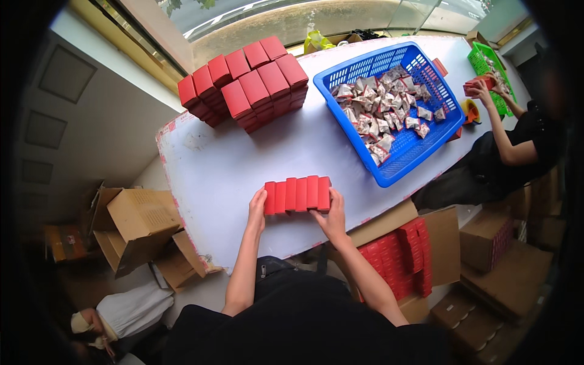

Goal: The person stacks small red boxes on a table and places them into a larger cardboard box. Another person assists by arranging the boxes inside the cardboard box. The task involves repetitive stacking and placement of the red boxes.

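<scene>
A row of several narrow red boxes [296, 194] is squeezed end to end between my two hands, low over the near part of the white table. My left hand [257, 210] presses against the row's left end. My right hand [332, 218] grips the right end, its thumb along the near edge. The boxes sit slightly uneven against each other. Farther off to the left stand stacked red boxes [255, 85] in several layers. To the right, a blue plastic basket [398, 164] holds many small white and red packets [389, 103].
An open carton packed with red boxes [398, 258] stands by my right side. Empty-looking cardboard boxes [143, 213] lie left of the table [207, 182]. At the far right, a co-worker [511, 140] holds a red box beside a green basket [486, 58].
</scene>
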Demonstrator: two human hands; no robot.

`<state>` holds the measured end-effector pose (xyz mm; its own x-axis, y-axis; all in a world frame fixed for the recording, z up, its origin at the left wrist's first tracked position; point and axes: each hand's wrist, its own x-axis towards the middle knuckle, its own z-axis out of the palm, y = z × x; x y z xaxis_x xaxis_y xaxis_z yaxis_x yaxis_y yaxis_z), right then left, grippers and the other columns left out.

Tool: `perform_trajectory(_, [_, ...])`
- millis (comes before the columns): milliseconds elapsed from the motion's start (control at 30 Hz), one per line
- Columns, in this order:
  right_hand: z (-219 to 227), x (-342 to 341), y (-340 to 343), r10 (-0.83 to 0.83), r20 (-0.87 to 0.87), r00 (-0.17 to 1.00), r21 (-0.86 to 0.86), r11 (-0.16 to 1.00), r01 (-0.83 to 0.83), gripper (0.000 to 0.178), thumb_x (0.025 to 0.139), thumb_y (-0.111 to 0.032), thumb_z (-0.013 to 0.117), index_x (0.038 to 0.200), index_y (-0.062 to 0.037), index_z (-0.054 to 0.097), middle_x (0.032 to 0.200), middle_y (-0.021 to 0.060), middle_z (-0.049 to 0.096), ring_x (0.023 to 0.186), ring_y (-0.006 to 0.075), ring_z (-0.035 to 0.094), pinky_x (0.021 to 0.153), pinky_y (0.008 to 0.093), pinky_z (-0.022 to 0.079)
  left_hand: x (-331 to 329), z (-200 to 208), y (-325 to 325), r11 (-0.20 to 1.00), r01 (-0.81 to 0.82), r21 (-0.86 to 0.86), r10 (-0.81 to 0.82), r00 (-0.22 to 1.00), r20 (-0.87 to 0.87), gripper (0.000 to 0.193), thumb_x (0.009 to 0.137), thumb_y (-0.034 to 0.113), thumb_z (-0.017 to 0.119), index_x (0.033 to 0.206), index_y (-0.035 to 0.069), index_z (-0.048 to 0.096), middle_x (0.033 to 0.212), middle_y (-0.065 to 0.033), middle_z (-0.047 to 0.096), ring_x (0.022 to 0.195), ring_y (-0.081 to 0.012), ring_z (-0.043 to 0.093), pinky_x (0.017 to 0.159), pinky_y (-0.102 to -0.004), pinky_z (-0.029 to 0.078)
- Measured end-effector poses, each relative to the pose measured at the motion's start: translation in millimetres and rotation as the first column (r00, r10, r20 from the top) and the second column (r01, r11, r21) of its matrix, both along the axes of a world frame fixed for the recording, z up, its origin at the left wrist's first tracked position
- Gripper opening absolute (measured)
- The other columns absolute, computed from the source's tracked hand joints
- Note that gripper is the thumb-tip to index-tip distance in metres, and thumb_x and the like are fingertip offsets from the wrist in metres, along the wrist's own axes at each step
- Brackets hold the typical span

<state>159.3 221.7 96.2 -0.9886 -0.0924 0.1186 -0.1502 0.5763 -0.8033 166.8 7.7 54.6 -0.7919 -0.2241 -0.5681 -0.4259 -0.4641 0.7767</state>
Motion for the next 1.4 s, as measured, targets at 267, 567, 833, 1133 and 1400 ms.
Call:
perform_trajectory(267, [-32,33,10,0.004,0.214,0.977,-0.175,0.984,0.034,0.077,0.066,-0.014,0.068,0.127,0.0000,0.023,0.128,0.0208,0.031,0.118,0.0335,0.034,0.097,0.0368,0.030,22,-11,10,0.826,0.185,-0.533,-0.274,0.957,-0.092,0.050,0.089,0.021,0.043,0.131,0.000,0.026,0.130,-0.0132,0.035,0.117,-0.0204,0.038,0.097,-0.0298,0.029])
perform_trajectory(567, [-49,36,24,-0.028,0.239,0.971,-0.166,0.984,0.069,0.069,0.067,-0.010,0.063,0.128,-0.0033,0.030,0.120,0.0170,0.042,0.107,0.0281,0.046,0.090,0.0341,0.037,41,-15,27,0.826,0.094,-0.556,-0.152,0.987,-0.059,0.042,0.089,0.027,0.044,0.120,0.000,0.040,0.112,-0.0116,0.047,0.102,-0.0180,0.046,0.089,-0.0303,0.036])
perform_trajectory(833, [-1,27,29,-0.025,0.443,0.896,0.099,0.995,-0.021,0.072,0.063,-0.037,0.072,0.117,-0.0003,0.044,0.094,0.0178,0.050,0.091,0.0313,0.050,0.078,0.0382,0.042,34,45,20,0.117,0.465,-0.877,-0.518,0.782,0.345,0.061,0.068,0.041,0.066,0.115,0.007,0.048,0.095,-0.0153,0.047,0.082,-0.0279,0.050,0.073,-0.0363,0.044])
perform_trajectory(1133, [-2,16,8,-0.318,0.491,0.811,0.343,0.926,0.156,0.086,0.052,-0.063,0.066,0.101,0.0050,0.048,0.098,0.0190,0.051,0.091,0.0323,0.052,0.077,0.0402,0.043,8,33,26,0.233,0.596,-0.769,-0.459,0.764,0.453,0.062,0.062,0.046,0.070,0.099,0.000,0.050,0.097,-0.0153,0.055,0.087,-0.0289,0.056,0.074,-0.0372,0.045])
perform_trajectory(1400, [-2,30,12,-0.379,0.568,0.731,0.247,0.925,0.288,0.090,0.051,-0.058,0.070,0.112,0.0034,0.043,0.106,0.0216,0.045,0.098,0.0330,0.046,0.084,0.0383,0.039,18,17,26,0.358,0.569,-0.741,-0.491,0.789,0.369,0.058,0.069,0.043,0.065,0.104,0.001,0.045,0.095,-0.0146,0.058,0.089,-0.0267,0.057,0.078,-0.0340,0.043])
